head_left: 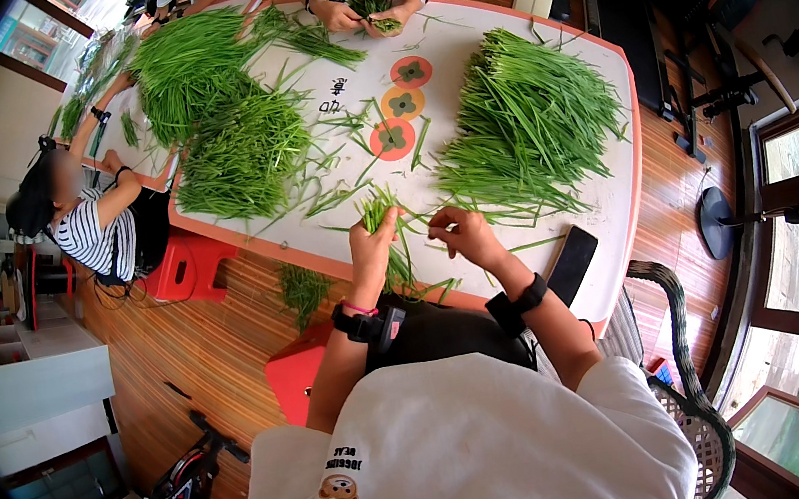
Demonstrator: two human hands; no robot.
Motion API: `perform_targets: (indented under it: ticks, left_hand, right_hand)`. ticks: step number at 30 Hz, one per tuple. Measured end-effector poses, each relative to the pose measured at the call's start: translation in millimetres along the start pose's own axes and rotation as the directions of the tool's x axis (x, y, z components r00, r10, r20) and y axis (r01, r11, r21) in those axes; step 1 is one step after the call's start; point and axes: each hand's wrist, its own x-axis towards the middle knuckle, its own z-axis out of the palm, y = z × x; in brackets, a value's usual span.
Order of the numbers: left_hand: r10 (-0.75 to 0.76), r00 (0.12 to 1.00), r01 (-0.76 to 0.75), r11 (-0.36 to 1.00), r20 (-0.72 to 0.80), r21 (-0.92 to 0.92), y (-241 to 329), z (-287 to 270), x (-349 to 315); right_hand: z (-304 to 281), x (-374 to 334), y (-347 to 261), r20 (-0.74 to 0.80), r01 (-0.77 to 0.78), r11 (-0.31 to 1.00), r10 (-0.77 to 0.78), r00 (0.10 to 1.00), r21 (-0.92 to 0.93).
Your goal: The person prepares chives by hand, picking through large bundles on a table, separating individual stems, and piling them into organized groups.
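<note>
My left hand (374, 247) is closed around a small bunch of garlic chives (377, 210), over the near edge of the table. Their cut ends stick up above the fingers, and the leaves hang down beside the wrist. Close by on the right, my right hand (468, 237) is raised with thumb and fingers pinched together. Whatever lies in that pinch is too small to make out. A big heap of chives (534, 121) covers the table's right side, just beyond my right hand. Loose chive leaves (342, 196) are scattered left of my left hand.
Two more chive heaps (241, 154) lie on the left of the white, orange-edged table (606, 207). A black phone (573, 262) rests near my right forearm. Across the table a person's hands (367, 17) hold chives; another person (98, 223) sits left near a red stool (188, 267).
</note>
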Motion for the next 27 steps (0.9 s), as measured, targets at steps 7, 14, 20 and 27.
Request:
perform_targets:
  ticks: [7,14,20,27]
  left_hand:
    - [0.018,0.984,-0.046,0.987,-0.176,-0.152,-14.4,-18.1,7.5]
    - [-0.082,0.994,0.058,0.955,-0.069,-0.292,-0.3,-10.2,3.1]
    - [-0.098,0.993,0.083,0.979,-0.071,-0.185,3.5,-6.3,-0.6]
    - [-0.114,0.991,0.104,0.986,-0.072,-0.134,0.3,-12.4,-0.1]
  right_hand:
    - [-68.0,-28.7,109.4,-0.039,-0.083,0.456,0.105,0.994,-0.886]
    - [-61.0,-36.5,125.2,-0.051,-0.080,0.356,0.090,0.995,-0.931]
    - [-56.9,-16.0,80.6,0.036,-0.045,0.418,0.183,0.982,-0.907]
    - [-41.1,-10.5,119.5,-0.137,-0.183,0.125,0.310,0.941,-0.975]
